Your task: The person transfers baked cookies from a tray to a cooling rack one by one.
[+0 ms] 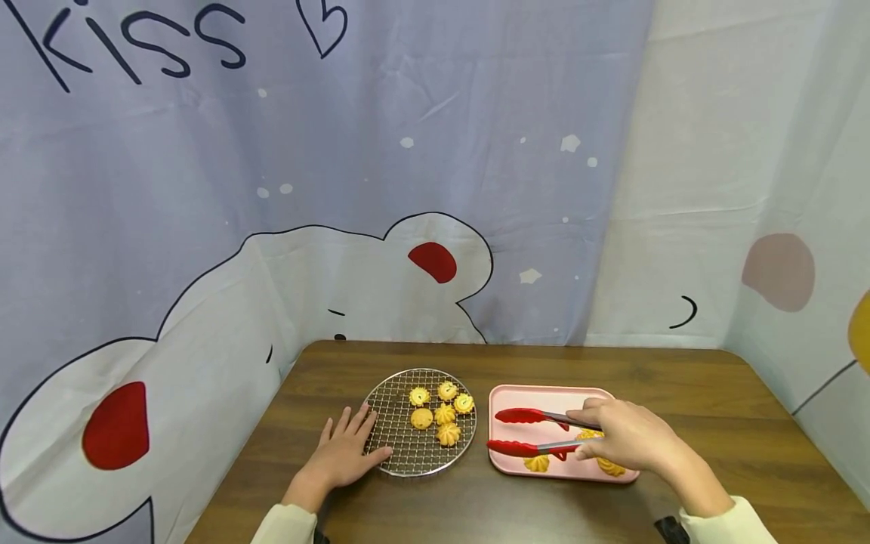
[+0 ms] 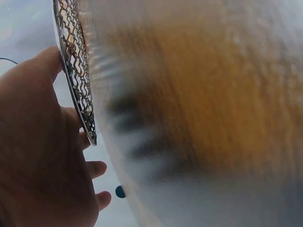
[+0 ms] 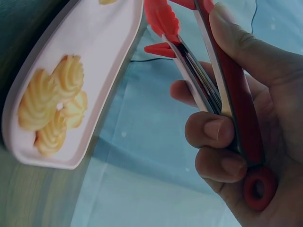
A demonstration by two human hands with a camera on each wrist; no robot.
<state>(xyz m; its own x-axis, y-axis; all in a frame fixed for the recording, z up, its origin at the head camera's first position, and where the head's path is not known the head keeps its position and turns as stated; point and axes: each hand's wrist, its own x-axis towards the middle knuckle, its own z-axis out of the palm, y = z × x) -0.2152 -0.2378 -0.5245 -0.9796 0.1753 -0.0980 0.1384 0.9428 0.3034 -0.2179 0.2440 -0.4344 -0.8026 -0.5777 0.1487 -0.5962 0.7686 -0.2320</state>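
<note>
My right hand (image 1: 630,434) grips a pair of red-tipped tongs (image 3: 236,94), fingers and thumb curled round the handles. The tongs' two red tips stand apart above a pink tray (image 1: 516,399), with no cookie visibly pinched between them. A golden piped cookie (image 1: 537,464) lies by the tray's front edge, under the lower tip. Several more piped cookies (image 3: 37,100) cluster at one end of the tray, partly hidden by the hand in the head view. With fingers spread, my left hand (image 1: 342,449) touches the left rim of a round wire rack (image 1: 401,446). Several cookies (image 1: 445,413) sit on the rack's right half.
Both the rack and the tray stand on a brown wooden table (image 1: 469,506), side by side with a narrow gap. A printed cloth curtain (image 1: 516,189) hangs behind the table and along its sides.
</note>
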